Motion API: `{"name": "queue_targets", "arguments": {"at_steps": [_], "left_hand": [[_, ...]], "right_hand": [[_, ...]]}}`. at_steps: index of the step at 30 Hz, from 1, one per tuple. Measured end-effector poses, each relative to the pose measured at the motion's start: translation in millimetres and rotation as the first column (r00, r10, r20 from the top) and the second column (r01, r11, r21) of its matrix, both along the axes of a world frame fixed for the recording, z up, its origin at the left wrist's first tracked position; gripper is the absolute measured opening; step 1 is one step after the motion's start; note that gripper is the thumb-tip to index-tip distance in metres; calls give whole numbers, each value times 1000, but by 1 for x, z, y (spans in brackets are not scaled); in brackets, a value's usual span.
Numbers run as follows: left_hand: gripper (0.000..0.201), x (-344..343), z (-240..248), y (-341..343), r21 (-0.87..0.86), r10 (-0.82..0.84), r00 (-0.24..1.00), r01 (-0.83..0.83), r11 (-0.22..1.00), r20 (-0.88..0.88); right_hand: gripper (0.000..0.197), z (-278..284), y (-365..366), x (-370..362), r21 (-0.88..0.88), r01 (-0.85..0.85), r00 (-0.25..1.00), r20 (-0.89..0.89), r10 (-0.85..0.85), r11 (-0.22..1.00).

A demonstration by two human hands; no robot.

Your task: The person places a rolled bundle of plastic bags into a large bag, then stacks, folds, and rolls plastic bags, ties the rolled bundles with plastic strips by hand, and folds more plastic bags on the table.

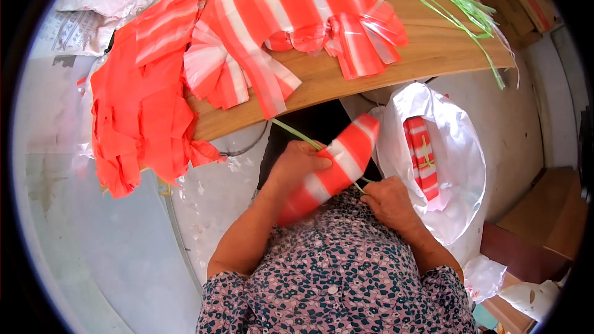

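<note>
Striped bundles: two, one held bundle (351, 150) and one sack bundle (417, 170) inside the single white sack (459, 154). One worktop (433, 49) carries two plastic heaps, a red heap (139, 111) over its left edge and a striped heap (291, 3) past its near edge, layers uncountable, plus one green bunch (461, 7) toward its right edge.

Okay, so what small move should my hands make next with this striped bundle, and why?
Probably draw the green strand snug with your right hand: it pinches the strand beside the striped bundle while your left hand grips the bundle, and strand shows on both sides of it. The tied bundle in the white sack has green strand crossed over it.
</note>
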State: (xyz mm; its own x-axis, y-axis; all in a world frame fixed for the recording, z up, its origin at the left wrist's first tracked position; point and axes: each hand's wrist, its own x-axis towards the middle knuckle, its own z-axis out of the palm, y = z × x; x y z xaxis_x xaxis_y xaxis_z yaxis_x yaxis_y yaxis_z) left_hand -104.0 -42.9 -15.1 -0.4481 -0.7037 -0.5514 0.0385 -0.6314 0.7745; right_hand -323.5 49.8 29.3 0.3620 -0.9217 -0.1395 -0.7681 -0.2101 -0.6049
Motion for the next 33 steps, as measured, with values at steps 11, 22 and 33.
{"name": "queue_targets", "arguments": {"at_steps": [11, 22, 33], "left_hand": [[30, -2, -25, 6, -173, -186, 955, 228, 958, 232], [25, -9, -36, 6, -488, 216, 940, -62, 871, 265], [14, -13, -32, 2, -639, 62, 976, 88, 764, 209]], "right_hand": [[15, 23, 3, -11, 22, -63, 997, 35, 63, 998], [23, 44, -6, 1, 9, -56, 998, 9, 56, 998], [17, 29, -58, 17, -131, -9, 900, 431, 65, 991]]}}
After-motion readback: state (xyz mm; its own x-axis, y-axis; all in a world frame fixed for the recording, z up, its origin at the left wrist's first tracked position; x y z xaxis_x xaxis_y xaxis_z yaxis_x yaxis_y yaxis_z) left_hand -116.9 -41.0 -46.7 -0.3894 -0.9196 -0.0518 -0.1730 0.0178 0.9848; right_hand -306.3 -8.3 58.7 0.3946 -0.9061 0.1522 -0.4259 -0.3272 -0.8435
